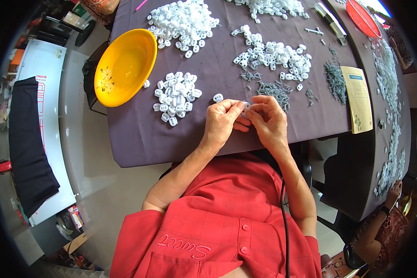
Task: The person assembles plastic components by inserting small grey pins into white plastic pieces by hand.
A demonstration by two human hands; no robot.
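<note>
A small white oval plastic piece with dark holes [246, 107] is up between my two hands, just over the table's front edge. My left hand [221, 121] pinches it from the left between thumb and fingers. My right hand [269, 121] closes on its right side, thumb and forefinger bent together; whatever else is between those fingertips is hidden. One loose white piece [218, 97] lies beside my left hand. Left of it is a small pile of similar pieces [175, 98]. Beyond my right hand spreads a heap of small grey screw-like pins [274, 91].
A yellow bowl [125, 69] stands at the table's left edge. Larger white heaps [183, 23] lie farther back. A tan booklet [356, 99] is at the right, near more grey pins [335, 81]. Another person's hand [394, 192] rests by the neighbouring table's white pieces.
</note>
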